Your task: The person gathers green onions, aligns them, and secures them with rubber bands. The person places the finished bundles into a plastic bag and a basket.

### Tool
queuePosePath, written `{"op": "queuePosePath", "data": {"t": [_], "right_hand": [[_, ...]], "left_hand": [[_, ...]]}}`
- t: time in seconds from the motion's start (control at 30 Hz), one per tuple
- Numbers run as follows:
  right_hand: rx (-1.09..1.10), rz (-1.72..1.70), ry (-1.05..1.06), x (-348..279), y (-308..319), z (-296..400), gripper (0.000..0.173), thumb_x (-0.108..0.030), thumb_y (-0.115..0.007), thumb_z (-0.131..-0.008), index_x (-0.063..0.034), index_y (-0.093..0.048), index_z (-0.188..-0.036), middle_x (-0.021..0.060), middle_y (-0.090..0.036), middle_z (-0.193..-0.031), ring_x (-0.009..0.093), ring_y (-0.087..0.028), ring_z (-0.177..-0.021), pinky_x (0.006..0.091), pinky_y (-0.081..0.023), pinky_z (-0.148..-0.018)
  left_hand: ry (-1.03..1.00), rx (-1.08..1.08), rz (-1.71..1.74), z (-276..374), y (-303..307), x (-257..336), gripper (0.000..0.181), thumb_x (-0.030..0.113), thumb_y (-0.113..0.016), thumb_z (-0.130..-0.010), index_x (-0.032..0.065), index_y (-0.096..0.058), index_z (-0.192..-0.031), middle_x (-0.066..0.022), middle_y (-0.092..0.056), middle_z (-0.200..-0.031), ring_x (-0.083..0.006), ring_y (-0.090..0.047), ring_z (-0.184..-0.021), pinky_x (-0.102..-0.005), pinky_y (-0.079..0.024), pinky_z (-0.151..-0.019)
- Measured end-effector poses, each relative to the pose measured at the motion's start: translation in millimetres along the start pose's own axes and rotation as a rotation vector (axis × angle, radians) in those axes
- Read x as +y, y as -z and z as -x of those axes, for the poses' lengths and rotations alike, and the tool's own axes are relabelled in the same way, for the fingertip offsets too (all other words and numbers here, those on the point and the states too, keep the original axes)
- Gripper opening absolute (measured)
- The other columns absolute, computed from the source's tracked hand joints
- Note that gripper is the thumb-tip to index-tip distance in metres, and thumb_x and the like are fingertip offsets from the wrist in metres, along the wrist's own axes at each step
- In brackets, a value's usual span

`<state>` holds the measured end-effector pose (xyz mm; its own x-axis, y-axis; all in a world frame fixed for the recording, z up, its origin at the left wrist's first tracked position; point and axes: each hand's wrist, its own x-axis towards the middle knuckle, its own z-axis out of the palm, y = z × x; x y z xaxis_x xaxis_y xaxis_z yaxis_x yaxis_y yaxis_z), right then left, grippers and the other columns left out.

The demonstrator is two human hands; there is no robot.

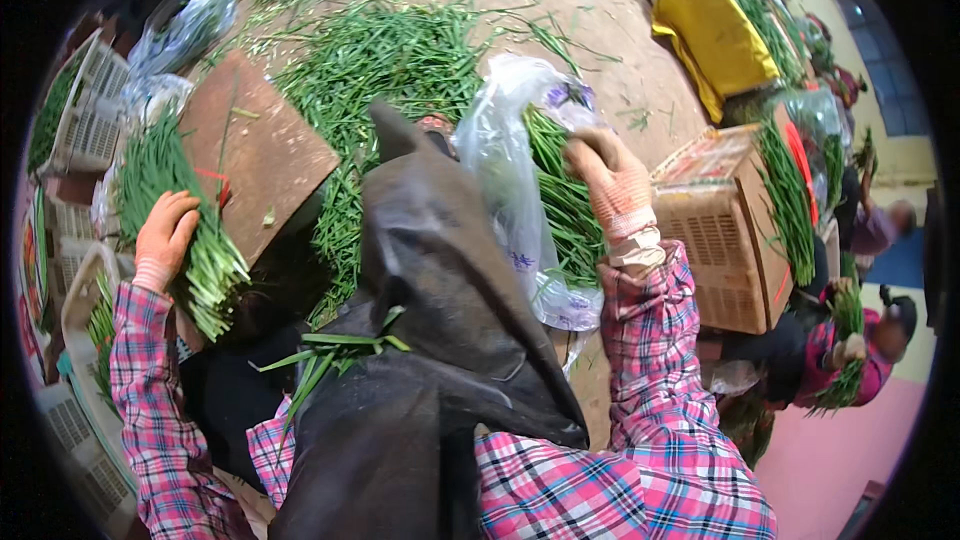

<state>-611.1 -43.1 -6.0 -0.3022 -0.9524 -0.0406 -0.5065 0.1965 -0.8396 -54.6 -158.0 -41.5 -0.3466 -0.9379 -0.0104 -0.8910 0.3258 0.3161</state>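
My left hand [166,240], in an orange knit glove, rests on a bundle of long green stalks with pale ends [176,202], which look like garlic chives. The bundle lies at the edge of a brown board [251,157]; whether my fingers close round it is not plain. At the right, my gloved right hand [606,165] is bent at the edge of a clear plastic bag [491,142] that stands open round more green stalks [562,202]. Its fingertips are blurred, so its hold is unclear. Loose green leaves [345,345] lie on the dark apron [442,255] over my lap.
Cut green leaves [382,52] are heaped on the floor ahead. Right of the bag stands a plastic crate [697,232], with a yellow cloth [705,22] beyond it. Crates [97,105] line the left side. A co-worker [847,352] holding green stalks sits at the right.
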Motion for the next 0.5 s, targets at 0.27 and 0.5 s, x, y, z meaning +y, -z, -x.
{"op": "queuePosePath", "data": {"t": [0.27,0.5], "right_hand": [[-0.169,0.685,0.056,184.6,-2.3,40.2,0.054,-0.025,-0.073,-0.074,-0.0033,-0.053,-0.119,0.0182,-0.060,-0.112,0.034,-0.058,-0.104,0.0413,-0.047,-0.090],[-0.088,0.535,0.329,177.1,-28.9,-28.5,0.053,-0.023,-0.077,-0.067,0.0003,-0.056,-0.109,0.0180,-0.061,-0.104,0.035,-0.058,-0.100,0.0426,-0.046,-0.089]], "left_hand": [[-0.264,0.014,0.205,-88.2,-24.2,175.2,0.025,0.011,-0.066,-0.081,0.0032,-0.065,-0.104,-0.0123,-0.064,-0.106,-0.0269,-0.061,-0.101,-0.0334,-0.047,-0.090],[-0.986,-0.204,-0.142,-184.5,-105.3,362.7,0.063,-0.001,-0.064,-0.060,0.0084,-0.054,-0.121,-0.0116,-0.052,-0.119,-0.0323,-0.047,-0.114,-0.0401,-0.044,-0.092]]}}
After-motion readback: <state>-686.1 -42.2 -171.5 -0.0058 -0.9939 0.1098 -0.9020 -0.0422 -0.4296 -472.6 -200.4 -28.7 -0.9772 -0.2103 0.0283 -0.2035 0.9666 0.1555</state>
